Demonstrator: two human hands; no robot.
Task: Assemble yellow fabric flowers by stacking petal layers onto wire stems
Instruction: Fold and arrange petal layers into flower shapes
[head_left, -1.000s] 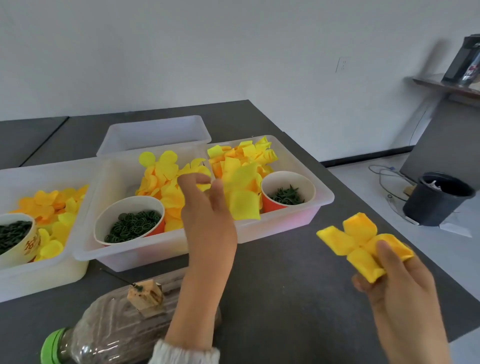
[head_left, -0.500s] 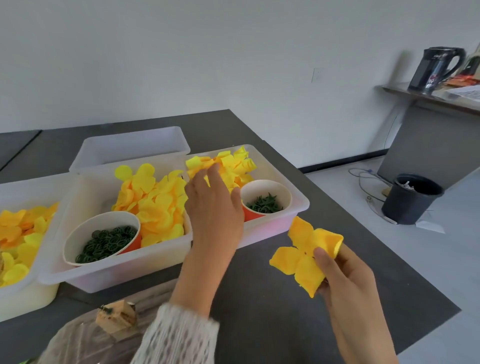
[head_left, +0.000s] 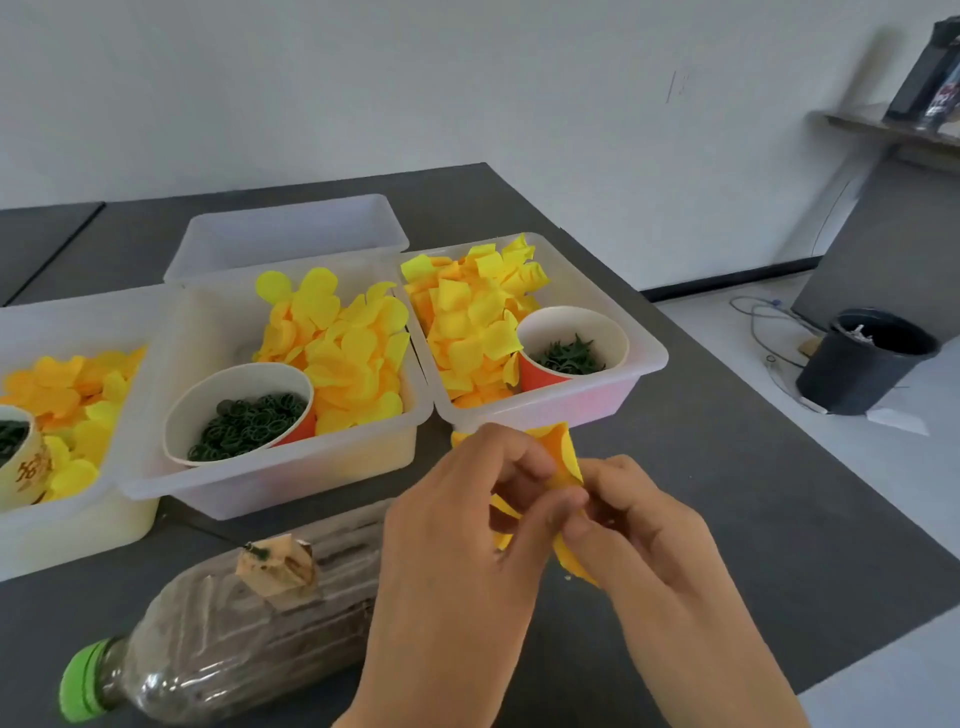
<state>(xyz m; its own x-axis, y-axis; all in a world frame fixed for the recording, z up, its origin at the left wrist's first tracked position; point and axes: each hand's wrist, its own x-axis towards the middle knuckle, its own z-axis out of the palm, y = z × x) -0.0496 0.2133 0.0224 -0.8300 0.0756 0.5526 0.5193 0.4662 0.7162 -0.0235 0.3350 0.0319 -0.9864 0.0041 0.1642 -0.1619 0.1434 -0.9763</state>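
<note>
We are pinching petals together.
Our left hand (head_left: 467, 525) and right hand (head_left: 639, 525) are meeting, fingers curling on the yellow flower (head_left: 563, 457) near the desk's (head_left: 727, 467) right edge.

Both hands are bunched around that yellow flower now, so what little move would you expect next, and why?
Probably sliding the new petal layer down against the yellow flower: the left hand and right hand both pinch it between fingertips, above the table. No stem shows.

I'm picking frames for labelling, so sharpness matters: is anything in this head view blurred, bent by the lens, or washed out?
Head view: the hands, left hand and right hand, look soft with motion around the yellow flower; the table edges bow from wide-angle distortion; the far shelf is smeared; light is even and soft, with mild glare on the plastic bottle.
</note>
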